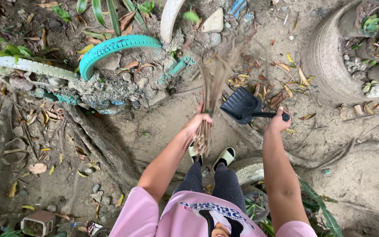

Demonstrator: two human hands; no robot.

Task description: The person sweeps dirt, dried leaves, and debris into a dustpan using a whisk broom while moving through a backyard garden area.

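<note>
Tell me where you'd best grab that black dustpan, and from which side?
Grip the dustpan by its straight handle, where the right hand holds it, coming from the right, behind the scoop. The handle sticks out sideways, away from the open mouth, and is slim enough for fingers to wrap. The left hand holds the broom.

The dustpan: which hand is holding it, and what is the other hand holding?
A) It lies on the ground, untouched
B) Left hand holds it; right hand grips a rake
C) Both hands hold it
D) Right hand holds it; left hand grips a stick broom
D: the right hand grips the handle of the dark dustpan, while the left hand clasps the bundled stick broom.
</note>
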